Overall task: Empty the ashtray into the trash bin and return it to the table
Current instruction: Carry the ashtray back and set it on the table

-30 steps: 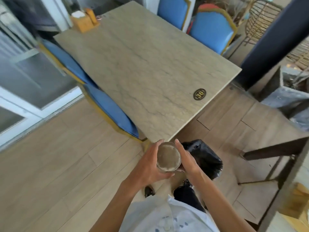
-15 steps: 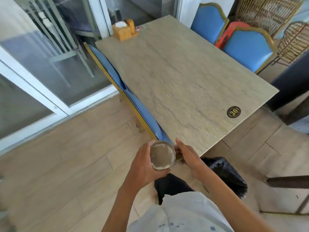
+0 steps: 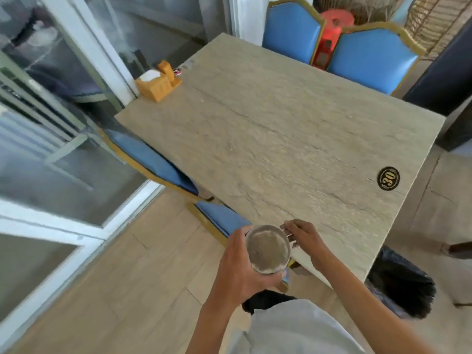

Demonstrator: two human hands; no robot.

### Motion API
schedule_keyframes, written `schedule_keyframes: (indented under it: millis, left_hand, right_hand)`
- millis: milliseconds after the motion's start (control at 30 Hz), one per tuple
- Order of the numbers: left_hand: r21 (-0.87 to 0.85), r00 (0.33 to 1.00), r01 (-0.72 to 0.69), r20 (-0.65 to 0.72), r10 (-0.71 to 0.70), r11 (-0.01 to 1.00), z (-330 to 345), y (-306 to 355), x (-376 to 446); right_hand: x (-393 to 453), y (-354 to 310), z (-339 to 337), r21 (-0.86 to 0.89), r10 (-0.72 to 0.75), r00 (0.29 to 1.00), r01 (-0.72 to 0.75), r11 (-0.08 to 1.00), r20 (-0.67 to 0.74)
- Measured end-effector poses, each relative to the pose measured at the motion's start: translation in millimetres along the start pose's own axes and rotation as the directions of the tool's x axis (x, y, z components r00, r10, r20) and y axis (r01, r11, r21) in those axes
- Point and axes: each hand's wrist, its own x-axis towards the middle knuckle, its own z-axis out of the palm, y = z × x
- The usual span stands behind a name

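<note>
A round metal ashtray (image 3: 267, 249) with a grey, ash-smeared inside is held level at the near corner of the stone-topped table (image 3: 275, 139). My left hand (image 3: 241, 264) wraps around its left and lower side. My right hand (image 3: 305, 238) pinches its right rim with the fingertips, resting over the table's edge. The trash bin (image 3: 401, 284), lined with a black bag, stands on the floor to the right, under the table's near right corner.
An orange napkin holder (image 3: 158, 83) sits at the table's far left edge. A black "30" badge (image 3: 388, 178) marks the right side. Blue chairs (image 3: 370, 57) stand behind the table, another blue chair (image 3: 153, 159) on the left. Glass doors (image 3: 51, 123) line the left.
The view has swung left and closer to the table. The ashtray, still in both hands, has moved from above the bin area up to the table's near corner.
</note>
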Motion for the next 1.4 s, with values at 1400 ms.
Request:
schedule_keyframes:
  millis: [1400]
  left_hand:
    - [0.349,0.947,-0.24,0.291,0.139,0.906,-45.7,-207.5,489.1]
  right_hand:
    - [347.4,-117.1,161.0,-0.257,0.106,0.583,-0.505,0.824,-0.805]
